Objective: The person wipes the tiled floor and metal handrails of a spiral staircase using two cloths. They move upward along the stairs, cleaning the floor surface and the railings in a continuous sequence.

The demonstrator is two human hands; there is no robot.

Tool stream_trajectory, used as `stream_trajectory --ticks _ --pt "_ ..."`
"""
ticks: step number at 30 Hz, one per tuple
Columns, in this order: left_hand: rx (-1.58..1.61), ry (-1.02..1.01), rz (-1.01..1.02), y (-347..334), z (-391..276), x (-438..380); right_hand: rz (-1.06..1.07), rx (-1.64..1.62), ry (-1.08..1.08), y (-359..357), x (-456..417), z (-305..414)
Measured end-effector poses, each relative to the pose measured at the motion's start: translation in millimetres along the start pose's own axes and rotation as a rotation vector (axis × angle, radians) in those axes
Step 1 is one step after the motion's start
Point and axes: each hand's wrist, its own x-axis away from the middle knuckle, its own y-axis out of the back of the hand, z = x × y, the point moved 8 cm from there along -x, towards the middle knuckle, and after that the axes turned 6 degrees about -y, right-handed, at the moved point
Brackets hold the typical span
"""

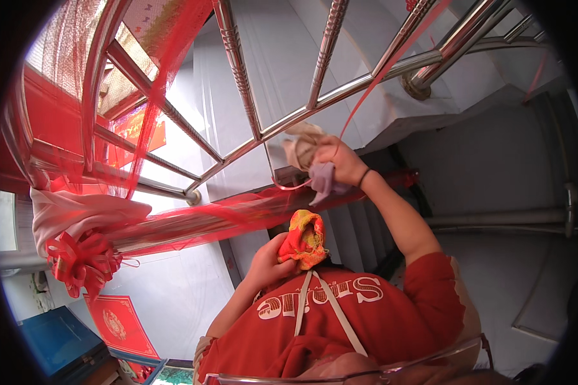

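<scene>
My left hand is close to my chest, its fingers closed around a bunched orange and yellow cloth. Farther out and to the right, my right hand grips a crumpled beige and lilac cloth, blurred at its edges. That cloth is beside the lower rail of a stainless steel railing; whether they touch I cannot tell. Below it, a handrail wrapped in red mesh fabric crosses the view. A thin pink ribbon runs down past my right hand and curls near the wrapped rail.
Polished steel balusters stand ahead. At the left are a red ribbon bow and draped pale pink cloth. A blue box-like object and a red decorated sheet are lower left. Dark stair steps descend beneath the wrapped rail.
</scene>
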Motion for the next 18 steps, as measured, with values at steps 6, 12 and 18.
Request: stream_trajectory --ticks 6,12,18 --pt "0.023 -0.082 -0.067 -0.9 -7.7 -11.7 0.634 0.508 -0.673 20.2 255.1 -75.4" --pt "0.101 -0.041 -0.048 -6.9 2.4 -24.2 0.110 0.315 -0.774 113.9 263.4 -7.0" --pt "0.298 -0.113 0.028 -28.6 -27.5 -50.0 -0.728 0.389 -0.269 231.5 135.7 105.7"
